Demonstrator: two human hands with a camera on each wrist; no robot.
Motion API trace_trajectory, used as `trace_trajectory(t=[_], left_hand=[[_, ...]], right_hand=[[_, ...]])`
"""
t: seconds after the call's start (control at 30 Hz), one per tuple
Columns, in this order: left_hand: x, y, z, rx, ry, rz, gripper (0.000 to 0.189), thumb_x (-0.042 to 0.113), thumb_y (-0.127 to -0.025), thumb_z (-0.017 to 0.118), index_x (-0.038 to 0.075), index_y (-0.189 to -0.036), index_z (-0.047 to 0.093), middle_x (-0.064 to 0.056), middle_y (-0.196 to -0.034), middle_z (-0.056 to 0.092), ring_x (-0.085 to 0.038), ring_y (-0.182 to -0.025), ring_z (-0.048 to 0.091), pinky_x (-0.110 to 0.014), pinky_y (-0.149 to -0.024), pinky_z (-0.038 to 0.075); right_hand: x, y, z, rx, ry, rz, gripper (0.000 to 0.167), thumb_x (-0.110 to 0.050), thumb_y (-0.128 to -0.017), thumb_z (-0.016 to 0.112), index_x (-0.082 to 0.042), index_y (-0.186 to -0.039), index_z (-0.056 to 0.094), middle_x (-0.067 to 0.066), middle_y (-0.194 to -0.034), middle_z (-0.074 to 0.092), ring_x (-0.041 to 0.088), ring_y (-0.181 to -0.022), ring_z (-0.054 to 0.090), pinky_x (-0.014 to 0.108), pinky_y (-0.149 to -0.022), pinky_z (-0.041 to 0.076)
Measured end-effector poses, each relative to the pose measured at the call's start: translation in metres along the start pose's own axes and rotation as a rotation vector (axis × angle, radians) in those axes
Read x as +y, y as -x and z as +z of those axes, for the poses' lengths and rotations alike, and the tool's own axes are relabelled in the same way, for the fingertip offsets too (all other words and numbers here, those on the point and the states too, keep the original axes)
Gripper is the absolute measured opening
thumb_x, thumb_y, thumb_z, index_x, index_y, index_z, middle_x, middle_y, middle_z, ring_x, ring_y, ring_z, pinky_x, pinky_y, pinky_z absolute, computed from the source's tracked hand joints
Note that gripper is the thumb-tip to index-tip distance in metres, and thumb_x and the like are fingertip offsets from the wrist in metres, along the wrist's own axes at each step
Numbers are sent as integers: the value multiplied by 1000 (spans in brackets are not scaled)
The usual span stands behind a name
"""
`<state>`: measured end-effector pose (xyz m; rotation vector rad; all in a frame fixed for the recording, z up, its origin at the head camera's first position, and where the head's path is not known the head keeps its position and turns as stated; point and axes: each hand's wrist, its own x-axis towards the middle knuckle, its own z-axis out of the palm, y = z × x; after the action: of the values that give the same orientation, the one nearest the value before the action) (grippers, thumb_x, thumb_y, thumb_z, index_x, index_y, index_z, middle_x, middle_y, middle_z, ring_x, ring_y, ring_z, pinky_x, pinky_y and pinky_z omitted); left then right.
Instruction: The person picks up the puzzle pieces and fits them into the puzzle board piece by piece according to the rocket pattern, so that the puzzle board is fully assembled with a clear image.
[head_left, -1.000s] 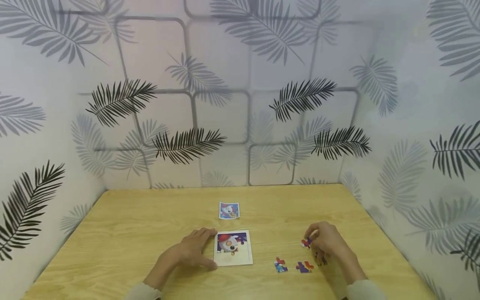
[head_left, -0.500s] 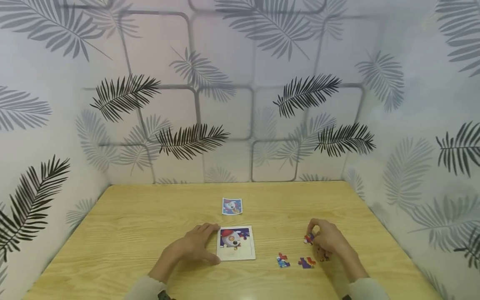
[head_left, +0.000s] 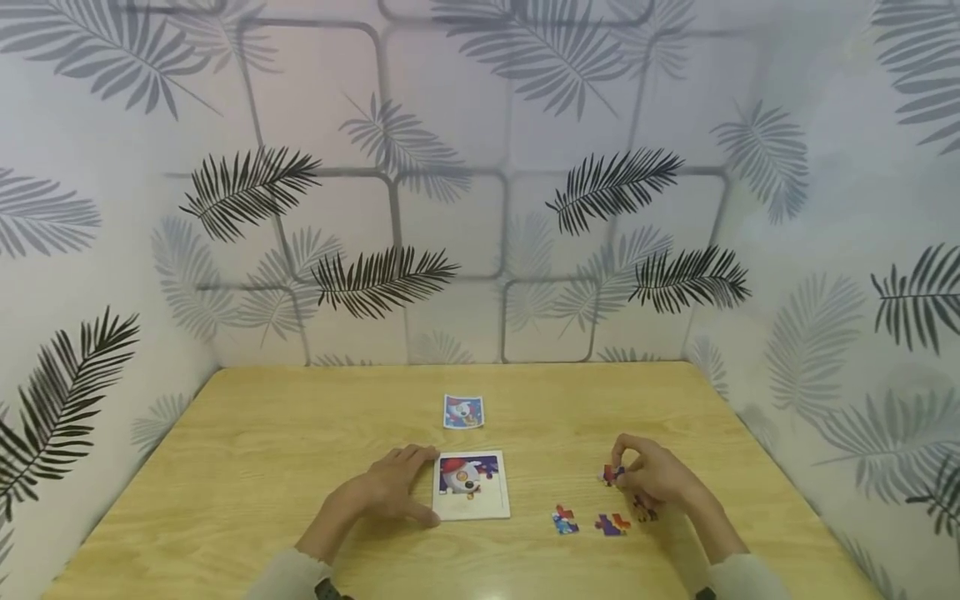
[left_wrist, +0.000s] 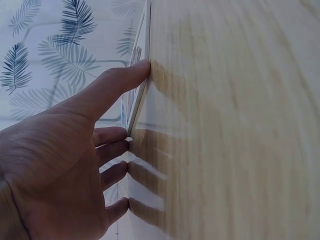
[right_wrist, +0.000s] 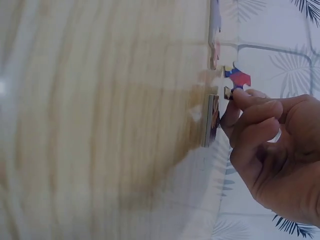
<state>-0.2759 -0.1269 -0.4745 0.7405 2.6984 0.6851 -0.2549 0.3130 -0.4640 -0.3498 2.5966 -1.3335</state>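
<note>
Left hand [head_left: 386, 487]: thumb and fingers spread apart, at the left edge of the puzzle board; thumb touches the near left corner, forefinger at the far left corner.
Right hand [head_left: 656, 477]: pinching a red-and-blue puzzle piece [right_wrist: 239, 79] between thumb and fingertips, piece raised off the table, right of the board.
Puzzle board [head_left: 491, 502]: flat on table, white border, partly filled; white animal with red hat showing, near part bare.
Loose pieces: blue-and-red piece [head_left: 565, 521] nearest the board; purple-and-orange piece [head_left: 612, 524] to its right; dark piece [head_left: 644, 508] just beside that, under the right hand.
Picture card [head_left: 463, 412]: beyond the board, same animal printed.
Table [head_left: 262, 450]: light wood grain.
Wall [head_left: 450, 100]: pale, leaf print.
Sleeves [head_left: 291, 577]: light, both arms.
</note>
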Motion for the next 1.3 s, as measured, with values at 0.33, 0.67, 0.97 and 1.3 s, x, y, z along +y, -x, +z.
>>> trace_trajectory(t=[0.33,0.67,0.97,1.3], left_hand=[[6,7,-2,7,4,-14,96,44,-79,89,8,-154,42,-16,-156,43,-48,-146,36,-67,-118,30],[-4,3,6,5,14,14,97,50,-79,86,9,-155,41,-17,-157,43,-50,-147,34,-70,-119,26],[1,4,1,-1,16,3,97,47,-79,88,7,-154,42,-18,-156,43,-48,-146,36,-68,-119,28],[2,2,0,-1,33,2,98,45,-79,88,6,-155,40,-18,-157,43,-48,-146,35,-69,-119,27]], right_hand=[[-11,-4,2,-39,-158,-8,15,-4,-103,59,-1,-117,58,17,-78,66,7,-42,37,22,-41,34],[-24,-11,21,4,-267,-7,22,-7,-102,63,2,-123,61,4,-66,51,7,-43,32,21,-42,30],[-34,-18,35,13,-303,-17,25,-9,-103,63,1,-125,61,3,-71,53,6,-46,31,20,-45,30],[-53,-34,54,0,-260,-36,20,-7,-103,61,-2,-122,64,6,-73,54,10,-49,36,23,-47,34]])
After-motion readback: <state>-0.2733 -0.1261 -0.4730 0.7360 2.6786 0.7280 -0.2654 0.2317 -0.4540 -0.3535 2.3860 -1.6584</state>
